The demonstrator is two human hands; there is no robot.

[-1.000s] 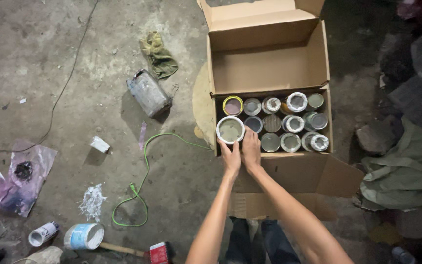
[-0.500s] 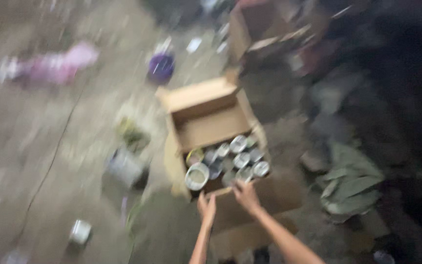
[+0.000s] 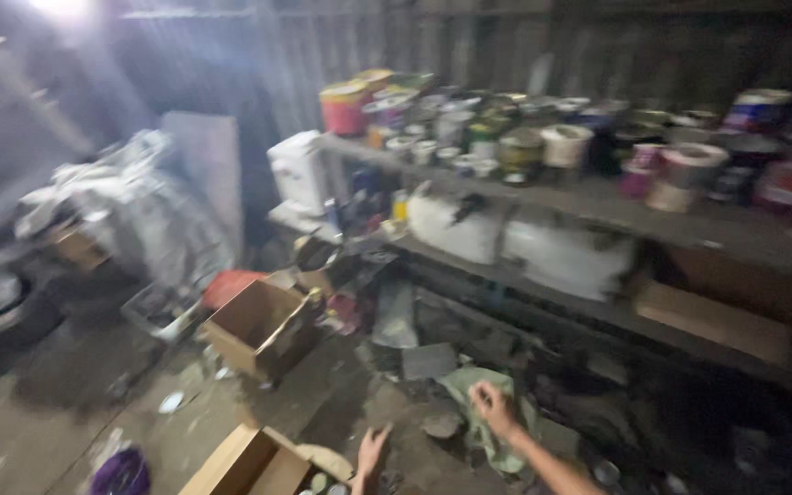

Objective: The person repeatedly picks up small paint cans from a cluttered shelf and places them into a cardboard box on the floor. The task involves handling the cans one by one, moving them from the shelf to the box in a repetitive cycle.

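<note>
Below, left hand (image 3: 371,451) spread open beside a cardboard box (image 3: 247,466) of small tins (image 3: 319,480), likely rigid, graspable round the sides; right hand (image 3: 492,406) loosely curled, empty.

I am standing in a messy storeroom: paint cans (image 3: 543,137) are crowding the shelf (image 3: 708,229) above my fingers (image 3: 486,396), boxes (image 3: 263,330) sitting around.

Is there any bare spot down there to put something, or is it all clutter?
Bare floor shows left of the open cardboard box, and a dim strip between that box and the nearer box by the left hand. The shelf is packed with cans.
</note>
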